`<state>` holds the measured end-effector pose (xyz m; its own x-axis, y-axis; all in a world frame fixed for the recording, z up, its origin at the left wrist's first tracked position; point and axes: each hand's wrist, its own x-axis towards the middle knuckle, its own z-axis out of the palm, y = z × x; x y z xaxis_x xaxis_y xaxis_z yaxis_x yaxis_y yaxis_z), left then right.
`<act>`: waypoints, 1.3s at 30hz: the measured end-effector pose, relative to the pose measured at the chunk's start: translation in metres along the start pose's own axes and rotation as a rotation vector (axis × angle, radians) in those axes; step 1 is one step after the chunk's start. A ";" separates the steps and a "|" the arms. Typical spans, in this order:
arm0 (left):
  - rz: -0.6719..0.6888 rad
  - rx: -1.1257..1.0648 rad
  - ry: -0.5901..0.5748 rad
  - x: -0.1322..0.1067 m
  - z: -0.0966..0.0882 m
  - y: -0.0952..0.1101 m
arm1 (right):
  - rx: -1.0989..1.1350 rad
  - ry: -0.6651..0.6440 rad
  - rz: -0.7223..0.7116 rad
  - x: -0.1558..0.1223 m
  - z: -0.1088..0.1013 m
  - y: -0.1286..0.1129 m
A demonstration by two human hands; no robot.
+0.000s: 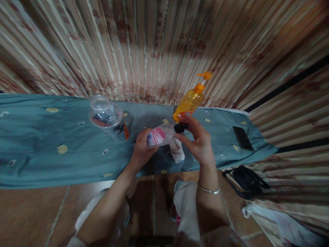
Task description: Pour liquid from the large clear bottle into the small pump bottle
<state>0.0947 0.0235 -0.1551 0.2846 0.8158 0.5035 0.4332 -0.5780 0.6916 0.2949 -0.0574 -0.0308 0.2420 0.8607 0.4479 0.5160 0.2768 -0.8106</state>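
Note:
A clear bottle with a pink and white label (157, 136) lies nearly level in the air above the table, its black cap (181, 128) pointing right. My left hand (144, 145) is closed round the bottle's base end. At the other end, the fingers and thumb of my right hand (199, 139) are bent about the black cap, gripping it. Below the bottle, a white crumpled cloth or sock-like piece (177, 152) rests on the table, partly covered by the bottle. Just behind my right hand stands a yellow pump bottle (190, 101) with an orange pump head.
A large clear plastic jar (109, 118) without a lid stands on the left of the blue-green tablecloth (84, 161). A black phone (243, 138) lies at the right. Pleated curtains (144, 51) hang behind. A black bag (246, 180) sits below the table's right end.

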 end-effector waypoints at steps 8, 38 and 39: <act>0.049 0.009 0.021 -0.001 0.003 -0.004 | -0.132 0.057 0.046 0.001 0.003 0.000; 0.024 0.060 -0.030 -0.001 0.003 -0.002 | -0.238 0.034 0.014 0.000 0.004 -0.003; 0.023 0.059 -0.030 0.000 0.003 -0.002 | -0.216 0.017 -0.004 0.000 0.004 -0.003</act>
<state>0.0965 0.0246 -0.1588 0.3202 0.8031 0.5025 0.4757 -0.5950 0.6478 0.2903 -0.0566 -0.0293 0.2525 0.8519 0.4589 0.6808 0.1806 -0.7099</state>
